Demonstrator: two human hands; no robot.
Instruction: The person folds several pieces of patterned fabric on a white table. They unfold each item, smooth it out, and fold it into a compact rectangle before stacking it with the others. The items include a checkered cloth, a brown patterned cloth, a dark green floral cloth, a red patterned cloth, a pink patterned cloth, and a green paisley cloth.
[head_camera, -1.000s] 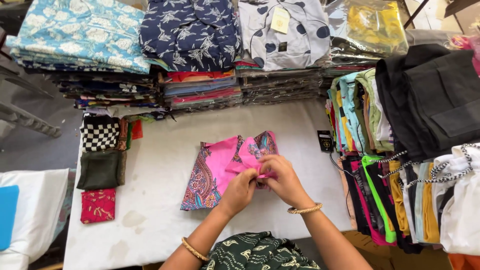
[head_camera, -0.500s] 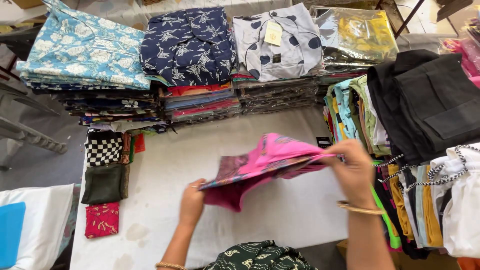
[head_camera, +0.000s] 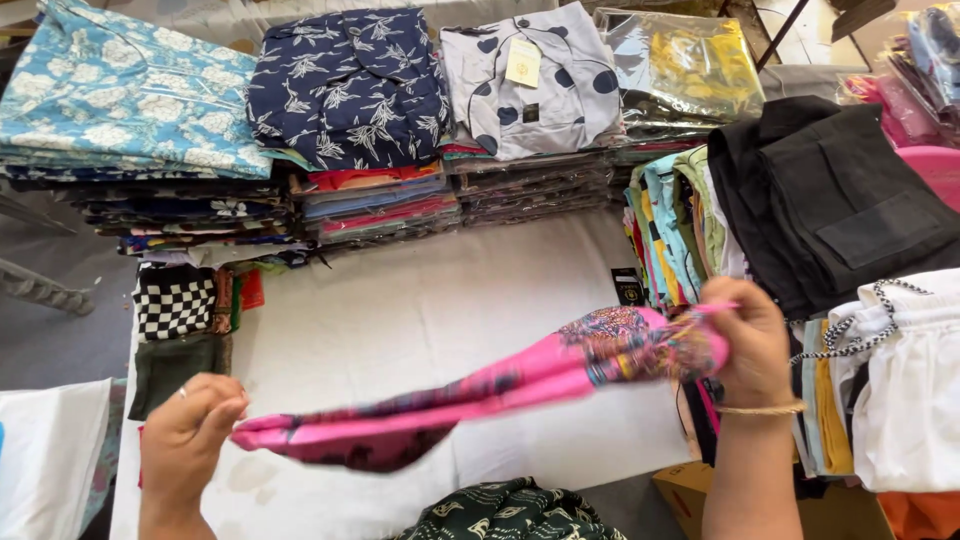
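Observation:
A pink patterned garment (head_camera: 480, 395) is stretched out in the air above the white table (head_camera: 420, 300). My left hand (head_camera: 190, 425) pinches its lower left end near the table's front left. My right hand (head_camera: 745, 340), with a gold bangle on the wrist, grips the other end, higher up at the right by the hanging clothes. The cloth sags a little between the two hands.
Stacks of folded, bagged clothes line the back: light blue floral (head_camera: 120, 90), navy floral (head_camera: 350, 85), grey with dots (head_camera: 530, 85), yellow (head_camera: 690, 65). Black garments (head_camera: 840, 200) and white ones (head_camera: 900, 380) hang at right. A checked cloth (head_camera: 175, 300) lies at left.
The garment lay on the table with both hands together on it. Since then the hands have lifted it and moved apart, left hand to the left, right hand to the right, pulling it long.

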